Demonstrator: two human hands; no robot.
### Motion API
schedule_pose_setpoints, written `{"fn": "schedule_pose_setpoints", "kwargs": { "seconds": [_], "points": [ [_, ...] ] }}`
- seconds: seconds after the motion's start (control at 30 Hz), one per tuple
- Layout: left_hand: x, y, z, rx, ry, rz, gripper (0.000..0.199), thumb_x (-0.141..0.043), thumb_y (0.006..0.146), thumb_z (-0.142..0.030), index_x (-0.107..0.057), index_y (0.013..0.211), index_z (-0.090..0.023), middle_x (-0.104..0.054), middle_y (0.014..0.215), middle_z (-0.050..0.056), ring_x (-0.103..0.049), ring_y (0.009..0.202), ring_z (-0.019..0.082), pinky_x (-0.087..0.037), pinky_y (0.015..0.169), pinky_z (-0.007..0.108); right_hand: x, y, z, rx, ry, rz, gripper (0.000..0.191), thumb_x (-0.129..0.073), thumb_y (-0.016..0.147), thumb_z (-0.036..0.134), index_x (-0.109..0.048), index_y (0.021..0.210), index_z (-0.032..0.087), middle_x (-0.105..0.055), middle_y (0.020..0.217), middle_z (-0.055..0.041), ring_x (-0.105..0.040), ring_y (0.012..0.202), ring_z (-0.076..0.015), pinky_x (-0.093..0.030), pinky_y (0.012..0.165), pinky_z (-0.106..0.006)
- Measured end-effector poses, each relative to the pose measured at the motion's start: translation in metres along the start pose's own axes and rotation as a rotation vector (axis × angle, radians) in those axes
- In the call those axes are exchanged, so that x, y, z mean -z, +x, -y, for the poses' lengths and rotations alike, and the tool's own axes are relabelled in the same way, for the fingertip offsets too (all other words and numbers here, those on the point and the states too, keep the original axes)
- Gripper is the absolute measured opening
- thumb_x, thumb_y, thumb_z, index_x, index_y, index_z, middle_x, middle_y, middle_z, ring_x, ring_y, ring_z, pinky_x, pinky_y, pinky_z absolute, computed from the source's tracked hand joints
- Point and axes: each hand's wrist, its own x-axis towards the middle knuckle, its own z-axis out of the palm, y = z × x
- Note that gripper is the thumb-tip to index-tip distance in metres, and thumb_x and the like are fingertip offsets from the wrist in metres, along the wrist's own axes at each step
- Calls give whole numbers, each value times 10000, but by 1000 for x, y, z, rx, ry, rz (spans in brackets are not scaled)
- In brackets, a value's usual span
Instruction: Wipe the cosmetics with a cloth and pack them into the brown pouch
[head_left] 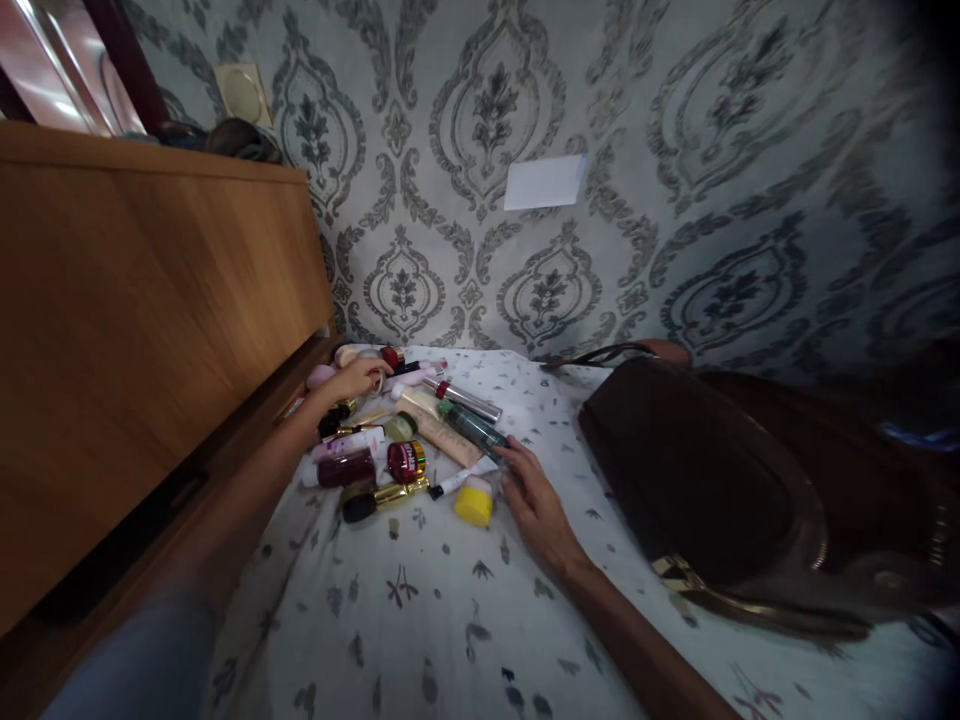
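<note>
Cosmetic tubes, bottles and jars lie in a loose pile on the patterned sheet. At the pile's far left, my left hand reaches in with its fingers curled down among pink items; what they hold, if anything, is hidden. My right hand rests at the right edge with fingers apart, its fingertips by the lower end of a green bottle. Left of it are a yellow jar, a beige tube and a small white tube. A dark red bottle lies at the near left.
A large dark brown bag sits on the right. The wooden cabinet stands along the left side. Behind is a patterned wall with a white paper and a round switch.
</note>
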Motion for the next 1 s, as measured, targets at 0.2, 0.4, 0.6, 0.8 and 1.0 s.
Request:
{"fn": "schedule_pose_setpoints", "kwargs": {
  "seconds": [0.2, 0.4, 0.6, 0.8, 1.0],
  "points": [
    [10, -19, -17, -6, -64, -97, 357, -453, 794, -142, -716, 1037, -146, -727, 1099, 79, -638, 1036, 226, -494, 951, 348, 0, 0, -4, -11, 41, 20, 413, -441, 959, 421, -557, 1319, 256, -393, 1540, -102, -373, 1433, -261, -381, 1134, -504],
    [6, -65, -47, -54, 46, -11, 329, -447, 905, -283, -710, 1060, -163, -736, 1040, 54, -651, 967, 225, -491, 903, 324, 2, 0, 5, 0, -3, 54, 474, -467, 943, 498, -563, 1314, 218, -384, 1540, -142, -373, 1431, -283, -362, 1140, -510],
    [-12, -109, -54, -75, 217, 208, 482, -527, 906, -448, -570, 1325, -214, -625, 1344, 97, -563, 1235, 287, -404, 1060, 380, 3, -4, 18, 79, -76, 166, 567, -593, 842, 618, -633, 1252, 228, -312, 1587, -139, -283, 1469, -350, -278, 1165, -571],
    [-4, -127, -52, -160, 203, 281, 441, -579, 873, -349, -580, 1286, -194, -614, 1309, 108, -563, 1191, 285, -413, 1047, 384, 3, -5, 17, 84, -151, 252, 557, -662, 803, 574, -645, 1254, 246, -322, 1588, -131, -183, 1499, -380, -227, 1164, -622],
    [-11, -136, -85, -194, 510, 242, 481, -574, 835, -209, -543, 1314, -231, -584, 1252, 95, -498, 1186, 285, -395, 1023, 429, 1, -5, 11, 105, -187, 228, 549, -626, 839, 544, -624, 1280, 218, -348, 1568, -155, -258, 1474, -375, -282, 1151, -601]
  ]
}}
